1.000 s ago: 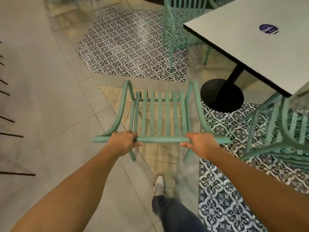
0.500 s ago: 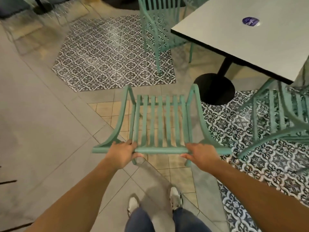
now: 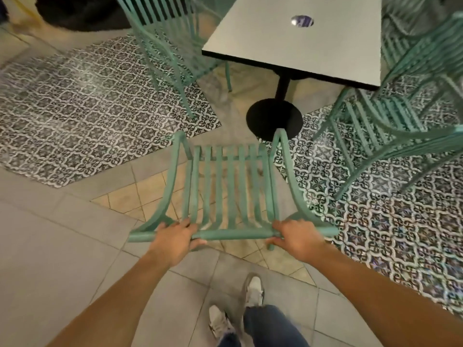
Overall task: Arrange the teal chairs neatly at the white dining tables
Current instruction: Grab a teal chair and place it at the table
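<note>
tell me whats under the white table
Under the white table a black post runs down to a round black base on the floor. The tabletop covers the post's upper end and the floor behind it.

My chair (image 3: 229,189) is teal, the table (image 3: 295,38) white on a black base (image 3: 274,118), the tiles (image 3: 82,108) black-and-white patterned.

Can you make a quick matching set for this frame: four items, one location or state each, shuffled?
Items:
1. held chair
2. white table
3. round sticker
4. black base

Descriptions:
A. on the floor under the tabletop
B. gripped at the top rail by left hand and right hand
C. on the tabletop
D. teal chairs at its left and right sides

Pairs: 1-B, 2-D, 3-C, 4-A
</note>
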The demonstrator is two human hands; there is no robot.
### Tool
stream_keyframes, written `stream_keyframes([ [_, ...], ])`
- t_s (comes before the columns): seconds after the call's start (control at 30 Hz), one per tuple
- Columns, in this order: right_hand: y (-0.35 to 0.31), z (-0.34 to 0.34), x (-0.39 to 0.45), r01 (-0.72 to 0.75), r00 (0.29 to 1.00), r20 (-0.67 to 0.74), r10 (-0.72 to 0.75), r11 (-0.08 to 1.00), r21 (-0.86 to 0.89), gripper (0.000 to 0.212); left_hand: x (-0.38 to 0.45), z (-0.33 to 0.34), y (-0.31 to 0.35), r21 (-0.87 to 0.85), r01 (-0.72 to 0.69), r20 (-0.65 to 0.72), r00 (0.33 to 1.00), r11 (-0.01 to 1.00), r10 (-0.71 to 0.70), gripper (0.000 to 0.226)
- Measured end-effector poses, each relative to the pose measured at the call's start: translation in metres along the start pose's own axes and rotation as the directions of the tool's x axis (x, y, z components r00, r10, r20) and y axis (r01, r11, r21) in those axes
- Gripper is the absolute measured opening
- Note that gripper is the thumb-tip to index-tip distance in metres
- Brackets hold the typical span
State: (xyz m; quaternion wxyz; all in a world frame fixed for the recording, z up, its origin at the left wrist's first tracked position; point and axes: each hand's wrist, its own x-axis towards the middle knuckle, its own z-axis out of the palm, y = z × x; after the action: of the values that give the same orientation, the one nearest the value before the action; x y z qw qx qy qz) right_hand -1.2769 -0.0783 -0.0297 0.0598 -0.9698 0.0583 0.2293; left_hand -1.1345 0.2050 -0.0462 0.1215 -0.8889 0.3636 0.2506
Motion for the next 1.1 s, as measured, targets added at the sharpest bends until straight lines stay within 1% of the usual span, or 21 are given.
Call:
stream_keyframes([
  [0.1,-0.009,0.001,0.008,-0.025,0.999,-0.03,0.026,0.999,0.028,0.049,0.012,-0.004,-0.017,0.048,-0.046,0.004,0.999,0.998,0.046,0.057],
  [0.2,-0.018,0.004,0.02,-0.047,0.999,-0.025,0.048,0.998,0.046,0.049,0.022,-0.009,-0.033,0.072,-0.042,0.003,0.999,0.997,0.042,0.061],
  [0.33,-0.03,0.0,0.03,-0.063,0.996,-0.055,0.067,0.996,0.066,0.05,0.035,-0.022,-0.051,0.131,-0.047,0.008,0.999,0.99,0.047,0.061],
  [0.47,-0.038,-0.006,0.035,-0.089,0.994,-0.061,0.096,0.99,0.105,0.052,0.047,-0.028,-0.065,0.089,-0.095,-0.003,0.995,0.992,0.095,0.057],
  [0.57,-0.045,-0.009,0.039,-0.119,0.99,-0.067,0.125,0.989,0.083,0.054,0.056,-0.034,-0.076,0.142,-0.14,-0.023,0.989,0.98,0.145,0.056],
  [0.67,-0.062,-0.009,0.04,-0.169,0.983,-0.055,0.176,0.98,0.104,0.051,0.062,-0.042,-0.088,0.177,-0.192,-0.026,0.98,0.965,0.199,0.056],
  [0.73,-0.073,-0.007,0.041,-0.207,0.976,-0.041,0.214,0.97,0.125,0.052,0.067,-0.044,-0.098,0.192,-0.215,-0.057,0.971,0.957,0.23,0.065],
  [0.8,-0.079,-0.003,0.04,-0.256,0.963,-0.051,0.266,0.956,0.144,0.055,0.073,-0.042,-0.106,0.169,-0.26,-0.076,0.958,0.951,0.276,0.083],
  [0.87,-0.083,-0.001,0.037,-0.305,0.943,-0.083,0.322,0.938,0.165,0.071,0.077,-0.041,-0.11,0.143,-0.318,-0.075,0.941,0.937,0.33,0.098],
  [0.9,-0.086,0.0,0.036,-0.33,0.931,-0.098,0.353,0.924,0.192,0.082,0.079,-0.04,-0.112,0.136,-0.339,-0.084,0.932,0.931,0.352,0.098],
  [0.93,-0.088,0.004,0.035,-0.365,0.912,-0.103,0.398,0.899,0.241,0.087,0.079,-0.04,-0.113,0.122,-0.353,-0.093,0.926,0.928,0.365,0.092],
  [0.97,-0.092,0.008,0.032,-0.411,0.88,-0.109,0.463,0.856,0.314,0.084,0.081,-0.039,-0.116,0.094,-0.352,-0.092,0.929,0.931,0.36,0.086],
  [1.0,-0.092,0.012,0.03,-0.456,0.831,-0.135,0.54,0.799,0.393,0.073,0.082,-0.038,-0.119,0.05,-0.323,-0.112,0.939,0.945,0.327,0.081],
  [1.03,-0.09,0.016,0.027,-0.495,0.744,-0.203,0.637,0.728,0.474,0.059,0.084,-0.037,-0.124,-0.021,-0.264,-0.175,0.95,0.964,0.257,0.074],
  [1.07,-0.089,0.019,0.023,-0.533,0.604,-0.267,0.751,0.63,0.565,0.047,0.084,-0.037,-0.129,-0.125,-0.186,-0.285,0.948,0.975,0.144,0.064],
  [1.1,-0.088,0.019,0.018,-0.548,0.421,-0.266,0.868,0.476,0.688,0.045,0.083,-0.034,-0.137,-0.251,-0.091,-0.404,0.915,0.964,-0.019,0.055],
])
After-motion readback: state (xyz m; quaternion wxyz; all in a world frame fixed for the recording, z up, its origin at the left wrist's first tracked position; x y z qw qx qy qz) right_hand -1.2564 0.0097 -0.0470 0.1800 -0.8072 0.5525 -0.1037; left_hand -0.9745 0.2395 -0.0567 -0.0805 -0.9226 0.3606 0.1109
